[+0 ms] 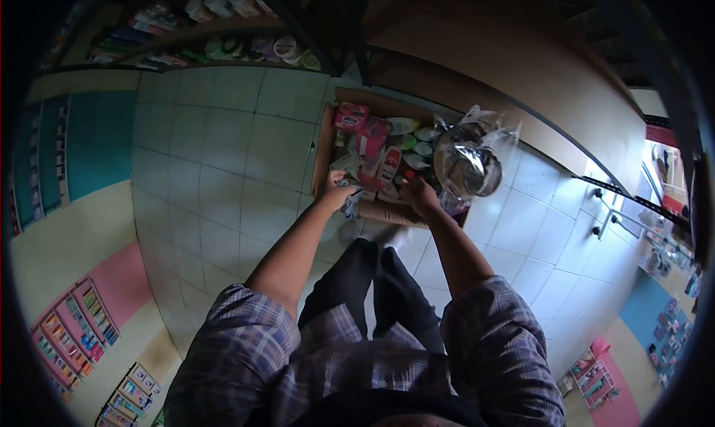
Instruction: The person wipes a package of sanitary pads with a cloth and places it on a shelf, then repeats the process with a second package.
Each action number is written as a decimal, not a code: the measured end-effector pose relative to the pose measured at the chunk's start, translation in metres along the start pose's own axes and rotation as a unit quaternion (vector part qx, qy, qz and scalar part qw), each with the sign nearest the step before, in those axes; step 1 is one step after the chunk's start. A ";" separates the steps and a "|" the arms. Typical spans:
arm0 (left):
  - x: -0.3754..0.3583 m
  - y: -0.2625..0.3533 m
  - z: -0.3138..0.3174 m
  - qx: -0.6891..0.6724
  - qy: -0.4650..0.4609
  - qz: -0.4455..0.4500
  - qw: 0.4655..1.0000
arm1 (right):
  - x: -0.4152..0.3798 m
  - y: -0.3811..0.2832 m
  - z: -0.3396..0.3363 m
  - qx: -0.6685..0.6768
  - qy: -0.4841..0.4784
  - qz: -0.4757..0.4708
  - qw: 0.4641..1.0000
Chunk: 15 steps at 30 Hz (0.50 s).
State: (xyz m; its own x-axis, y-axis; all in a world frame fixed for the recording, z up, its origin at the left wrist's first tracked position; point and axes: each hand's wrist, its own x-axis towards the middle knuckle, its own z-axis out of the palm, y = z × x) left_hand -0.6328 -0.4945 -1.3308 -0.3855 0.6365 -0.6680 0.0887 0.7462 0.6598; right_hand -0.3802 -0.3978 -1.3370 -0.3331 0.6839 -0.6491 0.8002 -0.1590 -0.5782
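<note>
On the floor in front of my feet stands a cardboard box (322, 150) full of packaged goods. My left hand (335, 191) is at its near left corner, thumb and fingers curled around something small and pale that I cannot make out. My right hand (421, 196) reaches in at the near right side, fingers bent down among dark items beside a red cap (409, 174); what they grip is hidden. Between the hands lies a red and white bottle (389, 164). Pink packets (351, 117) and a green-capped bottle (406, 141) lie farther back.
A clear plastic bag with a round metallic thing (477, 170) bulges at the box's right side. Shelves with tubs (287, 48) stand beyond, and a brown panel (506, 77) runs along the far right. Pale floor tiles (216, 159) surround the box. Wall racks (74, 326) hang left.
</note>
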 end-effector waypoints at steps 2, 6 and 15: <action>0.057 -0.033 0.031 -0.044 0.018 0.050 0.998 | 0.053 0.004 0.032 0.031 -0.021 -0.020 0.999; 0.154 -0.066 0.059 -0.030 -0.074 0.074 0.994 | 0.146 0.025 0.097 0.191 0.027 -0.055 0.980; 0.155 -0.042 0.085 -0.091 -0.146 -0.007 0.985 | 0.171 -0.026 0.102 0.322 0.100 0.031 0.941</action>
State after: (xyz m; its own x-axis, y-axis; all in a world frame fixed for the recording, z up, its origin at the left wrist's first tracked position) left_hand -0.6178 -0.4105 -1.4909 -0.1033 0.6759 -0.7298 -0.0913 0.7241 0.6836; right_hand -0.5089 -0.3492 -1.4839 -0.1449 0.7691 -0.6225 0.3248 -0.5573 -0.7641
